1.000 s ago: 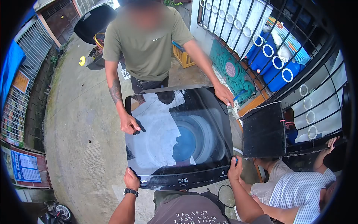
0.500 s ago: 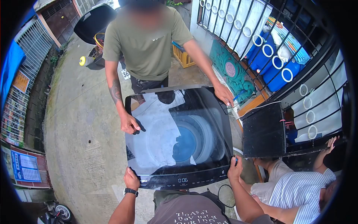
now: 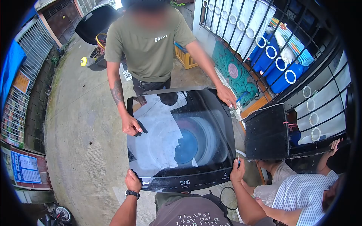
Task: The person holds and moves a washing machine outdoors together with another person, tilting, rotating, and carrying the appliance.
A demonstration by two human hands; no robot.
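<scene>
A top-load washing machine stands before me, its dark glass lid closed and its front display lit at 0:06. The drum shows through the glass among reflections. At the front left corner, my left hand, with a watch on its wrist, grips the machine's edge. My right hand is closed at the front right corner, with a small blue-and-pale slim item by its fingers; its kind is unclear. Opposite me, a co-worker's hand points over the lid, while their other hand rests by the far right corner.
A person in a striped shirt is low at the right, beside a black panel. Barred windows and blue barrels line the right wall. A yellow crate stands behind the co-worker. Concrete ground extends left.
The co-worker has shifted slightly, so more of the shirt's lettering shows. My hands and the washing machine stay in place.
</scene>
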